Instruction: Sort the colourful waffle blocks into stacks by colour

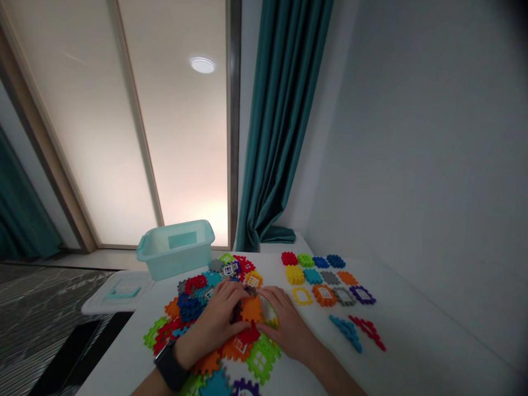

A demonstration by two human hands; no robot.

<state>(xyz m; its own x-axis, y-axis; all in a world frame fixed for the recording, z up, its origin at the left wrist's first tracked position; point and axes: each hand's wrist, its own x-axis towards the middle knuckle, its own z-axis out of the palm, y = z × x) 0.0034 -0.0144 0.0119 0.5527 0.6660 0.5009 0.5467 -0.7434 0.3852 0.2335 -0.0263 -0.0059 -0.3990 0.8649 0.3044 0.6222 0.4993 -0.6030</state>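
A loose heap of multicoloured interlocking plastic waffle blocks (206,313) covers the near left of the white table (396,324). My left hand (214,319) and my right hand (284,322) rest on the heap from either side. Between them lies an orange waffle block (251,309), and both hands seem closed around it. A small dark block (250,291) sits just beyond it, partly hidden by my fingers. A black watch (171,366) circles my left wrist.
Right of the heap, small blocks lie spread in rows (325,278), with a blue chain (346,333) and a red chain (367,331) nearer me. A pale teal plastic bin (175,248) stands at the table's far edge, beside a white lid (119,292). A wall borders the right side.
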